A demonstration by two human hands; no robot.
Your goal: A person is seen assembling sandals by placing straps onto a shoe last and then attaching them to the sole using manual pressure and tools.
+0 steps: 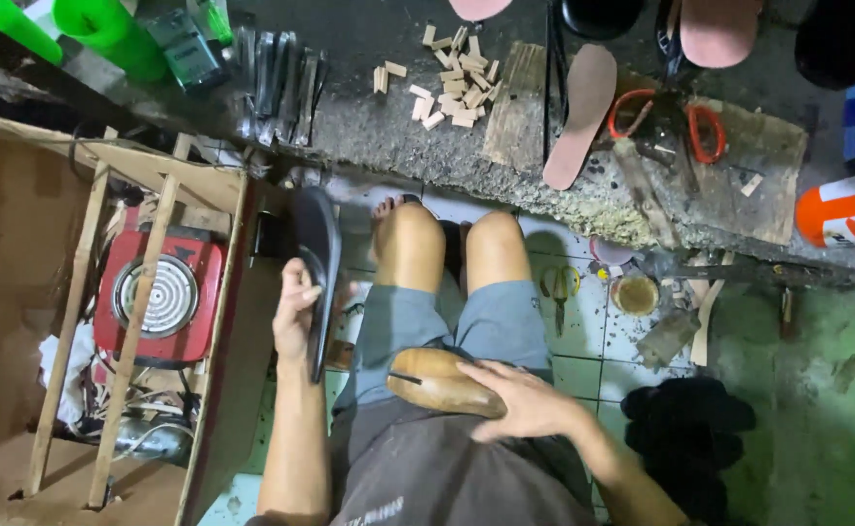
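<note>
My left hand [296,312] grips a black shoe sole [318,255] on edge, held upright beside my left knee, near the wooden box with the red stove. My right hand [525,399] rests over the back end of a wooden shoe last [432,380] that lies across my lap on my grey shorts. My bare knees point toward a low rough concrete bench [398,146].
A red electric hotplate [160,297] sits under wooden slats at left. On the bench lie small wood blocks [452,78], a pink insole [578,112], orange-handled scissors [661,122] and black soles [277,83]. A tin [634,292] and pliers [561,285] lie on the tiled floor.
</note>
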